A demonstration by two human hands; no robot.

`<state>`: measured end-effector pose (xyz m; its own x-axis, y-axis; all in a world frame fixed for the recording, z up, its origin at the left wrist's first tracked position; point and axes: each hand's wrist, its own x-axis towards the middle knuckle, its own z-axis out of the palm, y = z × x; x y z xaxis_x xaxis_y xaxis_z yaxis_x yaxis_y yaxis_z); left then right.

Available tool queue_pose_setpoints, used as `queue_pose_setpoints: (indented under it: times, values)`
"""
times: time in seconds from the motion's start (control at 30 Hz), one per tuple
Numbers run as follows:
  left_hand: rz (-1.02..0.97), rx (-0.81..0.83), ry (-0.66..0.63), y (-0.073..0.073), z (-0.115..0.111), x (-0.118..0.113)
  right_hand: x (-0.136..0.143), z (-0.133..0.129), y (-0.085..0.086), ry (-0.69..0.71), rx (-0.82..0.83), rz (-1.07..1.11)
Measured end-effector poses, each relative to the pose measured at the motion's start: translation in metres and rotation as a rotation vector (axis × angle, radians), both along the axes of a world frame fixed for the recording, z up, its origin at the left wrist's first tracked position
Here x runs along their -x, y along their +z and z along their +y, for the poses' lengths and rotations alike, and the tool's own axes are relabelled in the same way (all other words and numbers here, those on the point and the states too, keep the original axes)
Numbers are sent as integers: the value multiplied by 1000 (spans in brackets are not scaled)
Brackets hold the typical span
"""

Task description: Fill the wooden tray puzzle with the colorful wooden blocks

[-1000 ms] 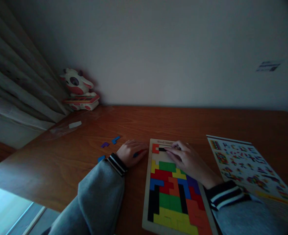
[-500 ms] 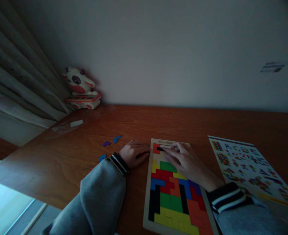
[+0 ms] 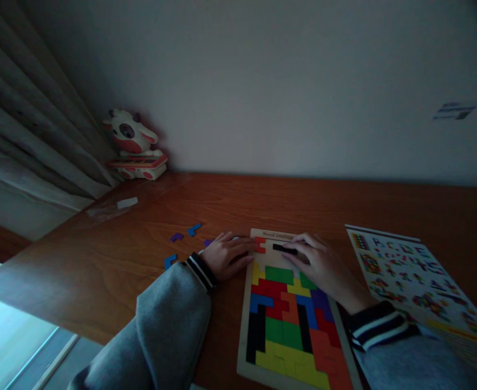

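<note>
A wooden puzzle board (image 3: 244,336) lies on the table, its lower part filled with coloured block pieces. My right hand (image 3: 319,265) is over its upper part, thumb and fingers pinching the right end of a straight black puzzle piece (image 3: 281,248). At the upper left corner of the board, the fingers of my left hand (image 3: 230,254) lie stretched out, their tips at a red puzzle piece (image 3: 260,245). A green piece (image 3: 279,274) sits below the black one. Part of the board's upper right is hidden behind my right hand.
Left of my left hand lie loose pieces: a blue one (image 3: 194,229), a purple one (image 3: 176,237) and another blue one (image 3: 170,261). A printed pattern sheet (image 3: 409,265) is right of the board. A toy cow with a keyboard (image 3: 135,146) stands by the curtain (image 3: 31,114).
My left hand has moved right, its fingers now over the red piece. My right hand has shifted slightly right with the black piece, which now lies apart from the red one.
</note>
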<state>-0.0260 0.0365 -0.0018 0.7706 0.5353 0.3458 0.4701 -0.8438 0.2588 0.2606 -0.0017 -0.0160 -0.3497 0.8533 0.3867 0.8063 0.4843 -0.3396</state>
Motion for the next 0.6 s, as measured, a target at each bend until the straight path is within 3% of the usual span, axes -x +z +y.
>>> queue_pose_setpoints:
  times: [0.27,0.6]
  values:
    - [12,-35,70,18,7,40,3,0,0,-18,-5,66]
    - [-30,-68,-15,0,10,34,4,-2,6,-13,12,72]
